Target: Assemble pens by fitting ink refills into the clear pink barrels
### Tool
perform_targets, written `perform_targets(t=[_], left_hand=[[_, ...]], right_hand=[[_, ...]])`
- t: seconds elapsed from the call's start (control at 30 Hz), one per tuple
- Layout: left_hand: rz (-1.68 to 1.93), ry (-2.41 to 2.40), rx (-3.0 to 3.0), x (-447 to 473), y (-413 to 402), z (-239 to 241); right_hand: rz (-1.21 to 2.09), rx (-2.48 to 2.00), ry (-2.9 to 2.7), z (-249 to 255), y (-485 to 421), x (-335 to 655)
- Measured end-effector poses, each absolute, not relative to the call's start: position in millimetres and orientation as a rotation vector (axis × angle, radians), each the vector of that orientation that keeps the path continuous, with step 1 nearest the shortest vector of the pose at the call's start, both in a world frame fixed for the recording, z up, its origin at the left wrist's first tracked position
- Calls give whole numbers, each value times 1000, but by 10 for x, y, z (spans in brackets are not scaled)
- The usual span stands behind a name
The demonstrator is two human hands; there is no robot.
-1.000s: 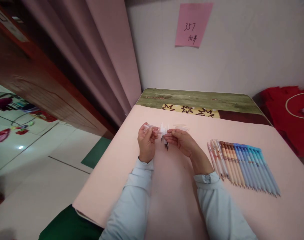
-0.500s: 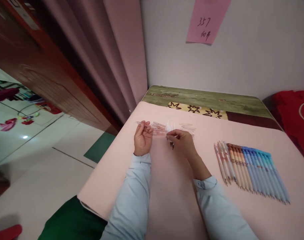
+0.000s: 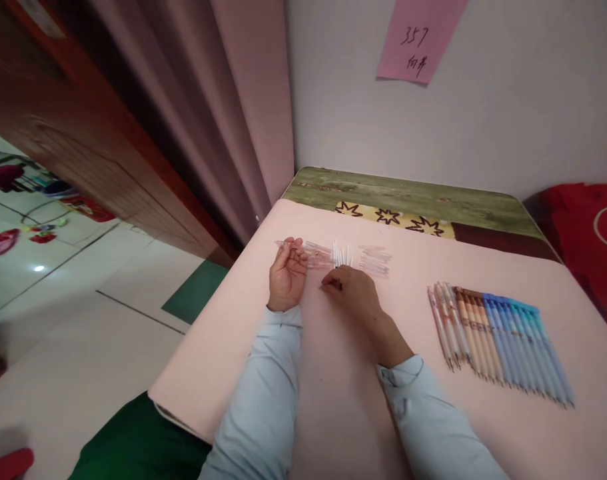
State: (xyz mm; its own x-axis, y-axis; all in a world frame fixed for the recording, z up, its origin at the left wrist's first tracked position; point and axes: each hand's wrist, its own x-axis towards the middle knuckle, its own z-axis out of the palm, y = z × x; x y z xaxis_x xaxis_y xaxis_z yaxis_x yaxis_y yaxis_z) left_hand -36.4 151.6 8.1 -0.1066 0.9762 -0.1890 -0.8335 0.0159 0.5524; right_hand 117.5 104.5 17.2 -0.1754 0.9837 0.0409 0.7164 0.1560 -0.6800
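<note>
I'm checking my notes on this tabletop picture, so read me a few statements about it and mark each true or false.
1. The bare left hand holds a slim, clear plastic piece. True.
2. Thin white sticks lie just beyond the bare right hand. True.
3. The row of slim, multicoloured plastic pens lies left of both hands. False: it lies to their right.
4. The pink paper note lies on the table. False: it is on the pale wall.
5. The blue-topped pens lie left of the brown-topped pens. False: they lie to the right.
</note>
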Motion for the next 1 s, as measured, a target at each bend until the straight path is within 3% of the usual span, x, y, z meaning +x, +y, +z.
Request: perform_targets(t=[0.33, 0.57, 1.0], left_hand=[[1525, 634, 296, -293, 1512, 54], [1470, 601, 291, -231, 1497, 75], [1407, 639, 349, -216, 1500, -9]], right_hand=[[661, -1827, -1464, 351, 1072, 2246], [659, -1960, -1871, 416, 1070, 1696], [872, -2242, -1858, 434, 1077, 1497]])
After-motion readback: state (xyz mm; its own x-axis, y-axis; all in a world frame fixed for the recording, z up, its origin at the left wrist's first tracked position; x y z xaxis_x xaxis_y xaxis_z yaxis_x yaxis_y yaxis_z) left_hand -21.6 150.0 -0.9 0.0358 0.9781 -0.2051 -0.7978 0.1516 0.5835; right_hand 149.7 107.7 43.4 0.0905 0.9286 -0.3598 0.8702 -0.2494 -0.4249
